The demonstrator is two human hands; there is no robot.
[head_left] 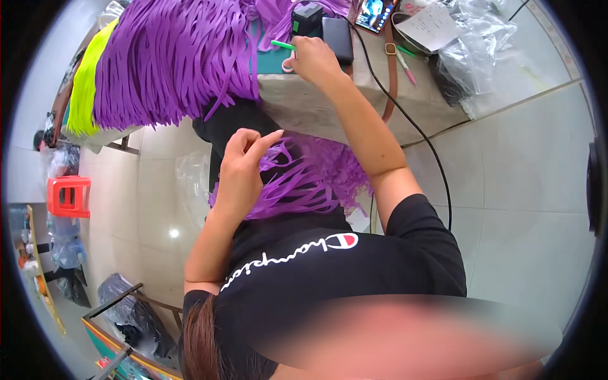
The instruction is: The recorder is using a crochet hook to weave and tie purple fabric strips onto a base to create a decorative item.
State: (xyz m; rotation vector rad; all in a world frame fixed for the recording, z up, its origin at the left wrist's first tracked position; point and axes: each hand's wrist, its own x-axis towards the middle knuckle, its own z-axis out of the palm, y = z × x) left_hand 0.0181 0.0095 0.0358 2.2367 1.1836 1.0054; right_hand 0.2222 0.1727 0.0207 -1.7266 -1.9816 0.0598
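My right hand reaches onto the table, its fingers closed round the end of a slim green pen. Beside its thumb shows a pale pink loop like a scissors handle; the rest is covered by the hand. My left hand is raised over my lap, fingers curled and the fingertips drawn together toward the right. Whether anything thin is between them I cannot make out. Loose purple fabric strips lie in a heap across my lap, just right of that hand.
Rows of purple strips and neon yellow strips hang over the table's left edge. A dark case, a lit phone, a brown strap and a black cable lie on the right. A red stool stands left.
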